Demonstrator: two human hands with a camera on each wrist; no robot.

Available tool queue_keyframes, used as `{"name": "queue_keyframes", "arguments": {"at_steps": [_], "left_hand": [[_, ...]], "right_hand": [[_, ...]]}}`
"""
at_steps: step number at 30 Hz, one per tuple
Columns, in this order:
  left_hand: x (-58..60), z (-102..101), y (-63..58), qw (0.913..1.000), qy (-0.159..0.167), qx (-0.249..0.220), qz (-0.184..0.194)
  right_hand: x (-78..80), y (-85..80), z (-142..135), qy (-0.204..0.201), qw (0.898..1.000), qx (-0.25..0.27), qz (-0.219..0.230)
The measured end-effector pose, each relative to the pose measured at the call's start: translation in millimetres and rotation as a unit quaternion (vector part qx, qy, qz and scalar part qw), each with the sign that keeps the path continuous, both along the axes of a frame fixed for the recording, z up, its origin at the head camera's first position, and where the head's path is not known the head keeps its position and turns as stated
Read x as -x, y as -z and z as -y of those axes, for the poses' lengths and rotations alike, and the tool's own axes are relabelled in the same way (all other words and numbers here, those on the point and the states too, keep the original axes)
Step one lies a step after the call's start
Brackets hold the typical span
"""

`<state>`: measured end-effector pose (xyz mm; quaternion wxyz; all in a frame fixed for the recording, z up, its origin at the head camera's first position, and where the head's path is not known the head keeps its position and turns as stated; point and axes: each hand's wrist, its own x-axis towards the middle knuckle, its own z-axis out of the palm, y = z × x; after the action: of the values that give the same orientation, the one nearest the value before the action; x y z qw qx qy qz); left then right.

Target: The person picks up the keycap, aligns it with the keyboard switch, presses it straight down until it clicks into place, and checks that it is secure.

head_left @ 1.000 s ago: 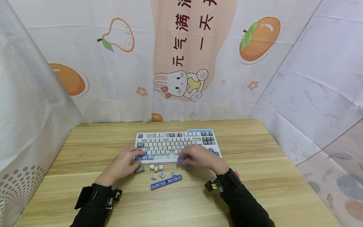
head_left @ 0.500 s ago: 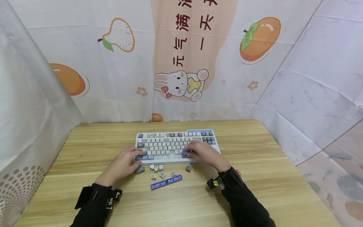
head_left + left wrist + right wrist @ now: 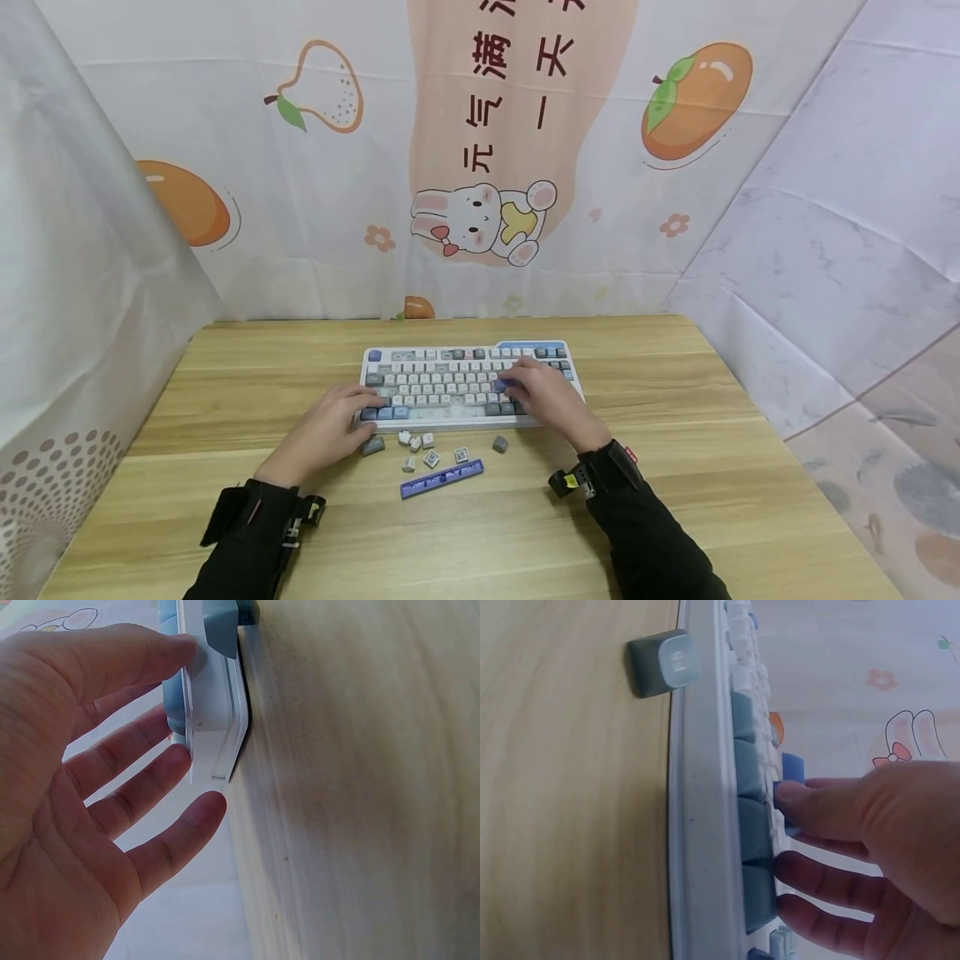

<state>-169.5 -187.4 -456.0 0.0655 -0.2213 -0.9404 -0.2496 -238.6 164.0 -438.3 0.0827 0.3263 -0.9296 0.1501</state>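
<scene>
A white keyboard [image 3: 442, 423] with white, grey and blue keycaps lies near the back of the table, some of its slots bare of caps. My left hand [image 3: 318, 433] holds its front left corner, with the thumb on the front edge and fingers at the left side. Over the right part of the keys, my right hand [image 3: 551, 400] pinches a purple-blue keycap [image 3: 793, 767] between thumb and fingers; the hand covers part of the keys there. A long purple spacebar keycap [image 3: 442, 480] lies underside up in front of the keyboard.
Several loose white keycaps [image 3: 431, 459] are scattered between keyboard and spacebar. One grey keycap [image 3: 500, 444] lies to their right, and a wider grey keycap [image 3: 372, 446] sits by my left thumb. A printed cloth [image 3: 322, 208] hangs behind the table.
My right hand has lifted the purple-blue keycap from the keyboard's front row and moved it back over the keys, uncovering the grey keycap on the table. My left hand stays at the corner.
</scene>
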Motion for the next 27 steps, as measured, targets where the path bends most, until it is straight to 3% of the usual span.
{"name": "queue_keyframes", "arguments": {"at_steps": [19, 27], "left_hand": [[0.6, -0.6, -0.3, 1.0, -0.002, 0.003, -0.007], [0.2, -1.5, -0.1, 0.9999, 0.0, -0.004, -0.015]], "right_hand": [[19.9, 7.9, -15.4, 0.087, 0.995, 0.029, -0.031], [25.2, 9.3, -17.9, 0.111, 0.993, 0.032, -0.02]]}}
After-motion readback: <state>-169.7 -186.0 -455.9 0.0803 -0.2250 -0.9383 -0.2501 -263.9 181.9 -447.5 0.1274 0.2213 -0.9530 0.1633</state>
